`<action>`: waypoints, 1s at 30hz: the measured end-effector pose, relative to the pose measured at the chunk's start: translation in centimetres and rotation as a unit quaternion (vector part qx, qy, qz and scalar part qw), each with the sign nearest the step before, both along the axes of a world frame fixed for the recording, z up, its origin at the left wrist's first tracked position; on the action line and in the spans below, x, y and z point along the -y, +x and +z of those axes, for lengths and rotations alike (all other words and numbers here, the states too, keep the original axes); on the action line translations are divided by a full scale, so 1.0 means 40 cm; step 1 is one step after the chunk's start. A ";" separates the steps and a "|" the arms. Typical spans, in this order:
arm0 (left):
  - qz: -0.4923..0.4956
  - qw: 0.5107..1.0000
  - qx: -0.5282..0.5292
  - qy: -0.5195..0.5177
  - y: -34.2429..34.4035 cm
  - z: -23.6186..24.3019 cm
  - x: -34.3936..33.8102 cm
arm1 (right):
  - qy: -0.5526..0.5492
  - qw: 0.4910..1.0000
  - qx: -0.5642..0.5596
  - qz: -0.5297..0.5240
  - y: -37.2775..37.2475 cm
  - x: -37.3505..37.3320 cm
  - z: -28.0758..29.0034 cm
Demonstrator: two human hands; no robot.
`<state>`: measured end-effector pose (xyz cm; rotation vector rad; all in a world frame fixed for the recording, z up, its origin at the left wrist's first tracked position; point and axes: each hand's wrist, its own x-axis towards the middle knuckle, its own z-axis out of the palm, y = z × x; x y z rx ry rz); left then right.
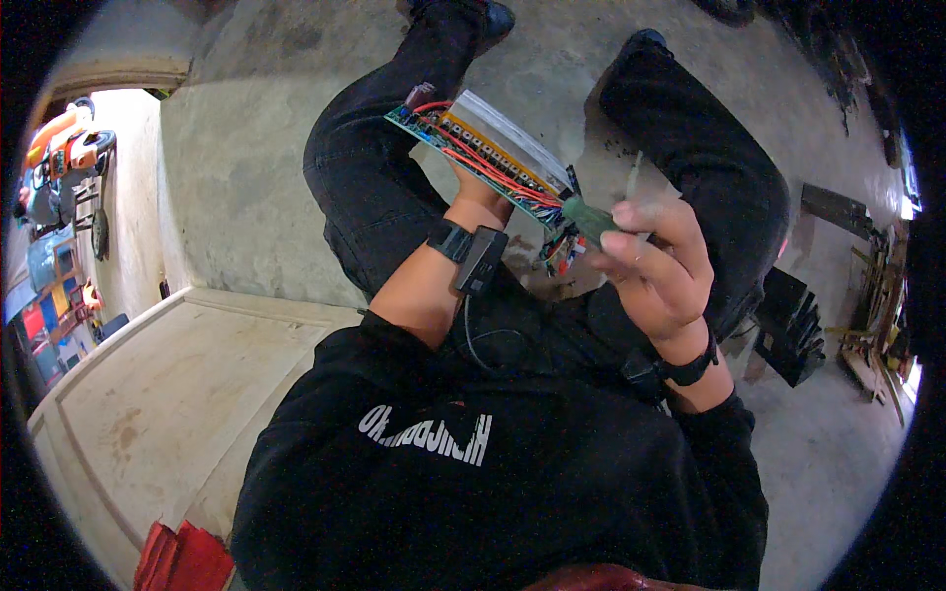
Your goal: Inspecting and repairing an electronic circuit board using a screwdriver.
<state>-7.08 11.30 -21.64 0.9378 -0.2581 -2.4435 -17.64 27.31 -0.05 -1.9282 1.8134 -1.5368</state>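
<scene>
A long green circuit board (463, 158) with red wires, a row of black parts on an orange strip and a silver metal bar rests in my left hand (473, 189), which grips it from underneath; most of those fingers are hidden behind it. My right hand (655, 251) pinches the green handle of a screwdriver (581, 214) whose thin shaft points up past the board's right end. A bundle of connectors (557, 251) hangs below that end, beside my right fingertips.
A pale panel (158, 374) lies at my left, with red cloth (187, 557) at its lower edge. An orange motorbike (59, 138) shows through a doorway. Dark plastic pieces (788, 325) lie on the concrete floor (236, 187) at my right.
</scene>
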 end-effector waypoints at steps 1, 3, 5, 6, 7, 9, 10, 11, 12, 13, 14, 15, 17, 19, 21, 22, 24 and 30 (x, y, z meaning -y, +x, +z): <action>0.003 1.000 0.003 0.000 0.000 0.000 0.000 | 0.004 1.000 0.015 0.015 0.000 -0.001 0.004; 0.002 1.000 -0.002 0.005 -0.001 -0.003 0.000 | 0.004 0.999 0.031 0.038 0.001 0.006 0.011; -0.006 1.000 -0.009 0.004 0.003 -0.023 0.000 | -0.003 0.998 0.032 0.055 0.003 0.025 0.011; -0.009 1.000 -0.012 0.005 0.005 -0.033 0.000 | 0.006 0.998 0.028 0.058 0.003 0.026 0.010; -0.013 1.000 -0.015 0.003 0.006 -0.043 0.000 | 0.016 0.998 0.025 0.060 0.002 0.026 0.008; -0.023 1.000 -0.021 0.001 0.007 -0.062 -0.001 | 0.019 0.998 0.022 0.053 0.004 0.026 0.012; -0.027 0.999 -0.025 -0.001 0.005 -0.071 0.000 | 0.014 0.999 0.022 0.043 0.009 0.026 0.023; -0.032 0.999 -0.027 -0.002 0.006 -0.079 0.000 | 0.013 0.999 0.033 0.038 0.008 0.024 0.022; -0.034 0.999 -0.027 -0.002 0.008 -0.087 0.000 | 0.012 0.998 0.043 0.033 0.008 0.021 0.021; -0.037 0.999 -0.028 -0.004 0.005 -0.079 0.000 | 0.016 0.997 0.064 0.028 0.002 0.010 0.006; -0.040 0.999 -0.026 0.001 0.004 -0.071 -0.003 | 0.024 0.997 0.070 0.017 -0.001 0.005 0.001; -0.042 0.999 -0.025 0.006 0.002 -0.062 -0.006 | 0.032 0.997 0.076 0.006 -0.004 0.002 -0.002; -0.040 0.999 -0.027 0.014 0.003 -0.047 -0.007 | 0.055 0.996 0.063 -0.029 -0.002 0.008 0.006; -0.047 0.998 -0.030 0.002 0.004 -0.045 -0.004 | 0.059 0.996 0.069 -0.026 -0.003 0.017 0.014; -0.058 0.998 -0.026 -0.018 0.007 -0.056 -0.004 | 0.056 0.995 0.083 -0.025 -0.002 0.026 0.016; -0.066 0.997 -0.021 -0.025 0.007 -0.055 -0.006 | 0.051 0.994 0.093 -0.027 -0.002 0.030 0.017; -0.057 0.998 -0.041 -0.002 0.003 -0.053 -0.007 | 0.041 0.994 0.101 -0.029 -0.004 0.029 0.014; -0.048 0.993 -0.092 0.055 -0.001 -0.083 -0.003 | 0.058 0.994 0.067 -0.066 -0.014 0.014 0.007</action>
